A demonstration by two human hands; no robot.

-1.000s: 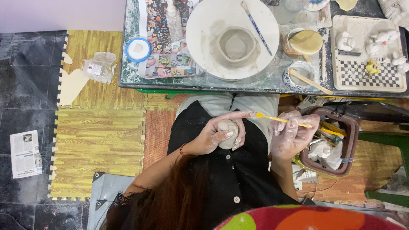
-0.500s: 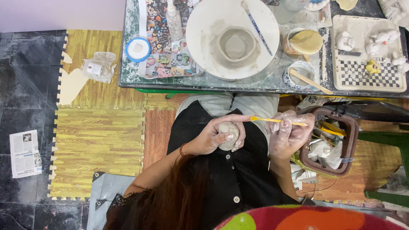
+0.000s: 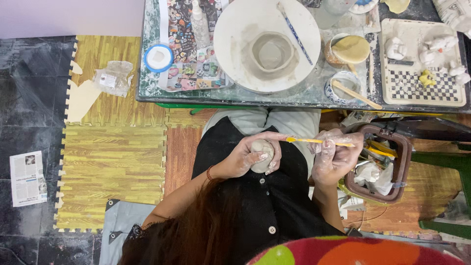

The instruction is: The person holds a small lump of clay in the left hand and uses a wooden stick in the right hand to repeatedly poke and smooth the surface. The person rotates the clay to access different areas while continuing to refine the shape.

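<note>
The left hand (image 3: 248,157) was wrapped around a small lump of grey clay (image 3: 261,153), fingers closed on it and holding it over the lap, in front of the black shirt (image 3: 274,206). The right hand (image 3: 336,157), smeared with clay, was closed around a thin yellow tool (image 3: 319,142) that lay almost level, its tip touching the upper side of the lump. The work in hand looked like fine shaping or smoothing of the piece. To do it well, the left hand would best cradle the lump firmly without squeezing it out of shape and turn it little by little, while the tool was drawn lightly so that it did not gouge. Above the lap, on the tabletop (image 3: 304,95), a rough clay bowl (image 3: 271,53) sat on a round white board (image 3: 230,44), with a checked tray (image 3: 422,91) of small white figures to the right.
</note>
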